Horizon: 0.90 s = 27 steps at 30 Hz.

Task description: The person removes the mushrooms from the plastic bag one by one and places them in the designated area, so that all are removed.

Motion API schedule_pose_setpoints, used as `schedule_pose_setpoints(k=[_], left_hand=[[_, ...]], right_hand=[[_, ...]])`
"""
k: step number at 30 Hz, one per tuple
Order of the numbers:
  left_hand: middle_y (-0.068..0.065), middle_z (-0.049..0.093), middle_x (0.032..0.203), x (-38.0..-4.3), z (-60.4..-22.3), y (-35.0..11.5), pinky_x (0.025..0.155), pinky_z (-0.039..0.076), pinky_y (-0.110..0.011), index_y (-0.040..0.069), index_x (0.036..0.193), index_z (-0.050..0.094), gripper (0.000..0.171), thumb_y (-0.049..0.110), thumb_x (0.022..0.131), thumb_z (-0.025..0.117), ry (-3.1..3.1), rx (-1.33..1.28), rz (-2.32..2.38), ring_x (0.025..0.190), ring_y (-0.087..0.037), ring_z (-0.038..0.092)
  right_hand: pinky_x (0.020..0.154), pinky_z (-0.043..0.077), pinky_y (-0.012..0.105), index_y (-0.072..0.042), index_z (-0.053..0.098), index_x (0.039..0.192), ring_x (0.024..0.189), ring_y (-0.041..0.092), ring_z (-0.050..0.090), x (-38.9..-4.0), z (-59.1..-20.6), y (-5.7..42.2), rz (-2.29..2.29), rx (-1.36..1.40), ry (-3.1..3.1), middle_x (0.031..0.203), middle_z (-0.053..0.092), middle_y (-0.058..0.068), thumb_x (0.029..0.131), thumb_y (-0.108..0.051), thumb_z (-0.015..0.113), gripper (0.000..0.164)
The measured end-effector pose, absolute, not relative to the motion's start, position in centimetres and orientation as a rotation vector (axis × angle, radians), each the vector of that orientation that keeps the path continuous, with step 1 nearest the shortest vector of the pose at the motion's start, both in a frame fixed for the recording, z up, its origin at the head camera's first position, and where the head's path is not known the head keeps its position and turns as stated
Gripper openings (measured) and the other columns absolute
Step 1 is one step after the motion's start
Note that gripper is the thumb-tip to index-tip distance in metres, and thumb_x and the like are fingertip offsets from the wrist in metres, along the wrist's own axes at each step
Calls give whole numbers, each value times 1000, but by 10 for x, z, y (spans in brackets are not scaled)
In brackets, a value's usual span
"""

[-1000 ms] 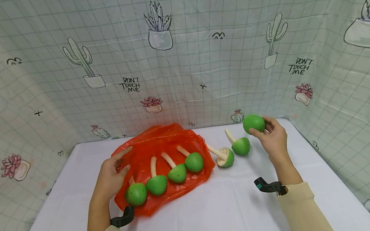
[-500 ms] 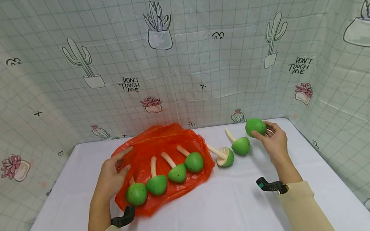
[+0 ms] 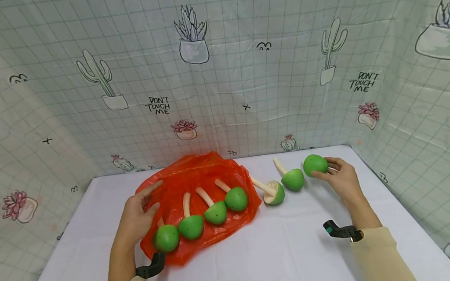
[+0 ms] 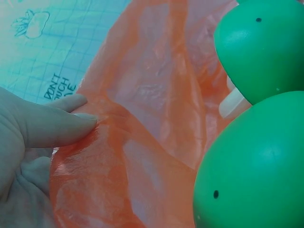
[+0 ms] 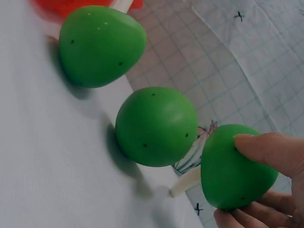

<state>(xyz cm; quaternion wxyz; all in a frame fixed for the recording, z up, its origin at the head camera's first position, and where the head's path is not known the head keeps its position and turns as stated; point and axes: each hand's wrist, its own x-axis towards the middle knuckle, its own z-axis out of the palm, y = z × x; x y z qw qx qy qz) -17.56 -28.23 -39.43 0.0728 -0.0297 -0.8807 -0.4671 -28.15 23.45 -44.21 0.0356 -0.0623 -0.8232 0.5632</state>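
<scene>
My right hand grips a toy mushroom by its green, black-dotted cap; the thumb lies on one side and the fingers on the other. Its pale stem points away in the right wrist view. Just left of it, another green mushroom lies on the table, then one on its side showing its cream underside. My left hand holds the left rim of a red plastic bag, thumb against the film. On the bag several mushrooms lie in a slanting row, caps toward me.
The white-covered table ends at a gridded cloth backdrop printed with cacti, which also rises on both sides. Black wrist mounts project from both wrists.
My right hand has lowered the mushroom toward the table and moved a little right, beside the row. The left hand and the bag stay where they were.
</scene>
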Motion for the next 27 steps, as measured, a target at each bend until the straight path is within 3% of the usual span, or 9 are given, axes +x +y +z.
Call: schedule_pose_setpoints(k=[11,27], left_hand=[[-22,52,154,-176,-395,-283,109,46,-52,3,155,51,58,-14,99,57,-2626,-134,-1397,137,-46,53],[-25,52,153,-176,-395,-285,107,49,-53,2,154,52,58,-14,99,58,-2633,-121,-1358,134,-47,55]], right_hand=[[119,37,60,10,31,157,146,51,38,-278,-456,246,1685,-229,-2687,159,36,35,90,-5,79,84],[118,38,60,10,32,156,146,53,38,-279,-462,238,1611,-224,-2728,158,37,35,89,-3,81,84]])
